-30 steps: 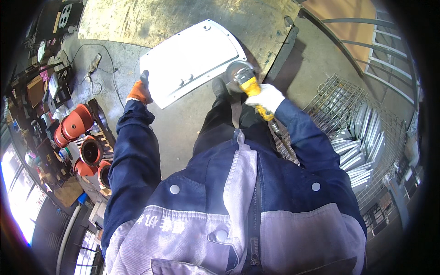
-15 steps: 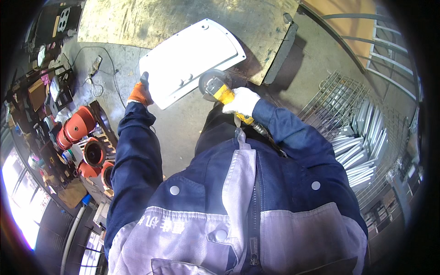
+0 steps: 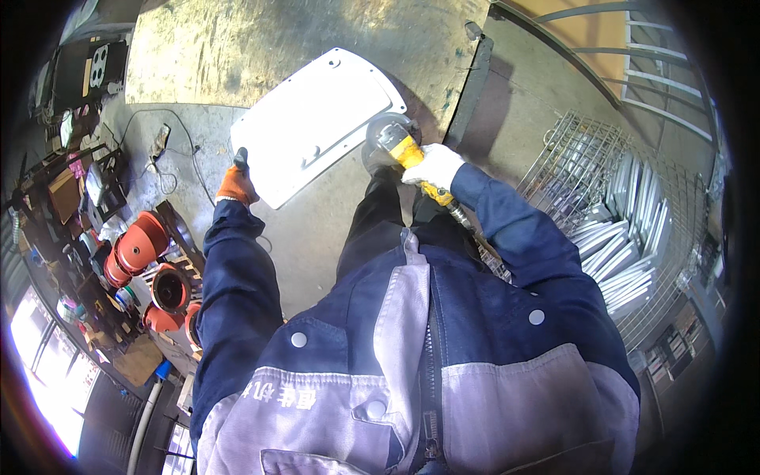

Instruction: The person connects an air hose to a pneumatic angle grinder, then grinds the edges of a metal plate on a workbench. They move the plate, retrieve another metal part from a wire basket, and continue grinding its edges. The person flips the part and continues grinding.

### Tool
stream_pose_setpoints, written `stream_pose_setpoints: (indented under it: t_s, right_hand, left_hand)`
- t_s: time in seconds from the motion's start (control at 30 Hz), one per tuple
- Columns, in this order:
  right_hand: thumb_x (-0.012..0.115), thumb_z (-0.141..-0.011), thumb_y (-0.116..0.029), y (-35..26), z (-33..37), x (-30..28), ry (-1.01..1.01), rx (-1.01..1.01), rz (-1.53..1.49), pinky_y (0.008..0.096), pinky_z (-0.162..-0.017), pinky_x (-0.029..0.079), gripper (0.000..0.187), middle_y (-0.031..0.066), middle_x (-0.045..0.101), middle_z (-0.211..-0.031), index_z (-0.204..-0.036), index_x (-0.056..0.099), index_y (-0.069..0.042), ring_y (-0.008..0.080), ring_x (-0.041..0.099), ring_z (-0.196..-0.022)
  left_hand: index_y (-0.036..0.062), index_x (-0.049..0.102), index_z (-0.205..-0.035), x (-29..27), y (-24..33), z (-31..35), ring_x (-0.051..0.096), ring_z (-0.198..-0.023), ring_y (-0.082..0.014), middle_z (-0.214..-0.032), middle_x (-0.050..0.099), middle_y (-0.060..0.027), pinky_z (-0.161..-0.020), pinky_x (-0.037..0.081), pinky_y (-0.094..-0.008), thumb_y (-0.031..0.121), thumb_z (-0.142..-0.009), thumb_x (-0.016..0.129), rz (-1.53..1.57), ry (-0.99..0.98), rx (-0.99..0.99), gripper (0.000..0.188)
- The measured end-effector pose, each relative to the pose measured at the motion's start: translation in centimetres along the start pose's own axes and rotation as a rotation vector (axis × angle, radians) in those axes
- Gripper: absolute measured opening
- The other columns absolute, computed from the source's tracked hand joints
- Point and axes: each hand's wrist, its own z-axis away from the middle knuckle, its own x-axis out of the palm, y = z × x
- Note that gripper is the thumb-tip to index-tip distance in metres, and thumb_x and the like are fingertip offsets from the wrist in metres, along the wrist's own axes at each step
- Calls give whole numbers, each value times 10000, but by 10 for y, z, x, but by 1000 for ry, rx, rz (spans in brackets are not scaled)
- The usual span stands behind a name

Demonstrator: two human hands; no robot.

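Note:
A white molded panel (image 3: 317, 119) with a raised middle, small holes along its rim and little round knobs is tilted in front of me, its far part over the bench. My left hand (image 3: 236, 184), in an orange glove with a dark thumb, grips the panel's left end, thumb on top. My right hand (image 3: 435, 168), in a white glove, is wrapped round a yellow handheld grinder (image 3: 407, 151) with a hose fitting at its rear. The grinder's round disc (image 3: 380, 142) is at the panel's near right edge; whether it touches cannot be made out.
A stained wooden bench top (image 3: 206, 55) lies ahead. On the right, a wire basket (image 3: 566, 158) stands by many white strips (image 3: 629, 237). Orange-red round housings (image 3: 142, 241) sit at left, near a cable (image 3: 190, 138) on the concrete floor. A metal rack (image 3: 665, 87) is far right.
The grinder has moved right along the panel's near edge, toward its right end. The panel and my left hand sit slightly lower in view, and the whole view has shifted a little.

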Motion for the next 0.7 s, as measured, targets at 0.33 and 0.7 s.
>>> stream_pose_setpoints:
  t_s: [0.33, 0.7]
  right_hand:
    - [803, -681, -305, 35, -7, -33, 124, 45, -158, 336, -678, 509, 427, 110, 679, -779, -941, 670, 7, 207, 642, -693]
    - [828, -671, -182, 41, 10, -59, 180, 67, -382, 312, -577, 479, 327, 63, 648, -729, -898, 662, -14, 153, 594, -602]
  left_hand:
    - [8, 449, -1361, 45, 31, 40, 515, -1142, -211, -1276, 573, -89, -971, 405, -320, 506, -973, 458, 36, 191, -158, 632]
    - [-28, 517, -1233, -23, -13, -13, 549, -910, -185, -1059, 634, -108, -826, 457, -328, 416, -982, 473, -571, 56, 105, 512]
